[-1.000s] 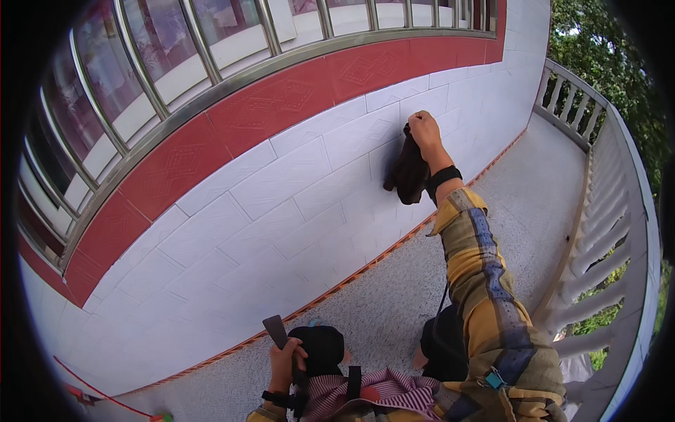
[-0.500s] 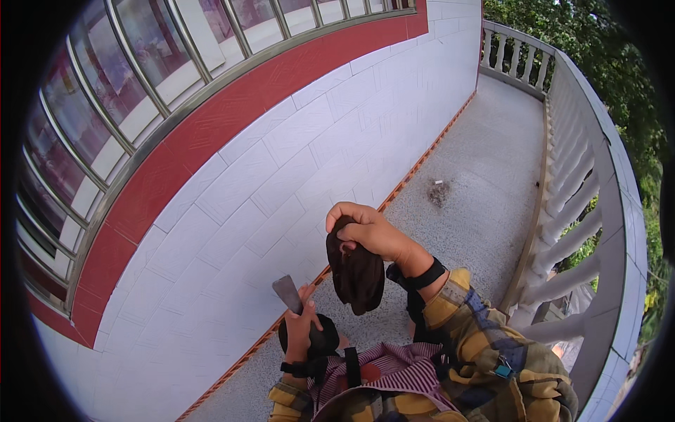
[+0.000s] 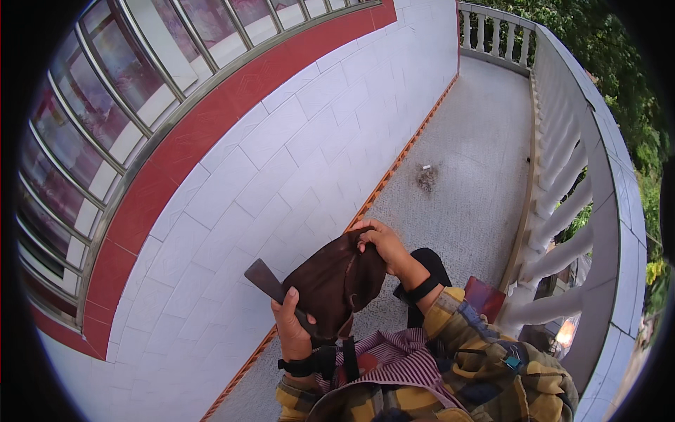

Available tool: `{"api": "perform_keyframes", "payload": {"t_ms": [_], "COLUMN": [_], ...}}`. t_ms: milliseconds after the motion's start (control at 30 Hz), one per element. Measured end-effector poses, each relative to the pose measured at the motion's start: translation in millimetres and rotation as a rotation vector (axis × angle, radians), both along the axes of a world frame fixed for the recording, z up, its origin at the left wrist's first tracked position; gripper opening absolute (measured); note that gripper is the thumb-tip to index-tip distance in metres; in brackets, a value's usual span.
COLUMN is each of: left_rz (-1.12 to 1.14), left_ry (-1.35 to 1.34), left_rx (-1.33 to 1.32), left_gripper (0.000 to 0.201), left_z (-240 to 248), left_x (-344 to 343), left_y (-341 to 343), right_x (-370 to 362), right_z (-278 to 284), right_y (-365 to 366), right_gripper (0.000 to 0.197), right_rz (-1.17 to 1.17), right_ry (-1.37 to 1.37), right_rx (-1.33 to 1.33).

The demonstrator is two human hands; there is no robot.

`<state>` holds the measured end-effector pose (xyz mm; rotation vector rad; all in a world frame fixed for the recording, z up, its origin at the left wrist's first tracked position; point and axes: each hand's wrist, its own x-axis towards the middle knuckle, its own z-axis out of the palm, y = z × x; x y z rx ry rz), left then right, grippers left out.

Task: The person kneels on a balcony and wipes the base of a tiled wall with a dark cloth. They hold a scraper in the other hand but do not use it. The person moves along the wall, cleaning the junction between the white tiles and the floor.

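Note:
A dark brown, soft, leather-like bag is stretched between my two hands above my lap. It has folds and a seam or strap running down its right part. At its upper right edge, my right hand pinches the material with bent fingers. My left hand grips the lower left side, thumb up. A flat grey blade-like piece sticks out up and left beside that hand, apparently also held in it; its lower end is hidden behind the hand and bag. Black bands circle both wrists.
A white tiled wall with a red band and barred window runs along the left. The pale balustrade curves along the right. A dark red flat item is by its foot. Small debris lies on the floor ahead.
The brown bag has moved down and left and is spread wider. My left hand, which held only the grey piece apart from it, now grips the bag as well.

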<state>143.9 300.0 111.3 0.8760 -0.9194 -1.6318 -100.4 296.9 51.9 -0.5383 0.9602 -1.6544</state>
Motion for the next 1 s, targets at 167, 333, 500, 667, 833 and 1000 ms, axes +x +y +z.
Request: {"api": "perform_keyframes", "payload": {"t_ms": [167,333,500,667,833,1000], "left_rz": [0.017,-0.079,-0.095,0.01,-0.133,-0.212], "left_ry": [0.03,-0.009,-0.05,-0.136,-0.148,-0.041], "left_rx": [-0.027,-0.108,-0.049,-0.037,-0.085,-0.147], "left_gripper": [0.028,0.03,0.032,0.038,0.042,0.038], "left_z": [17,25,24,27,30,29], "left_x": [3,4,-5,-12,-11,-9], "left_y": [14,16,23,37,40,37], "right_x": [28,32,40,45,53,50], "right_z": [-72,-102,-98,-96,-114,-133], "right_y": [14,28,37,48,46,40], "right_gripper": [0.032,0.036,0.034,0.039,0.039,0.038], "right_rz": [-0.005,0.114,0.267,0.352,0.383,0.446], "right_ry": [0.204,0.296,0.267,0.179,0.155,0.134], "right_rx": [0.253,0.355,0.38,0.448,0.275,0.211]}}
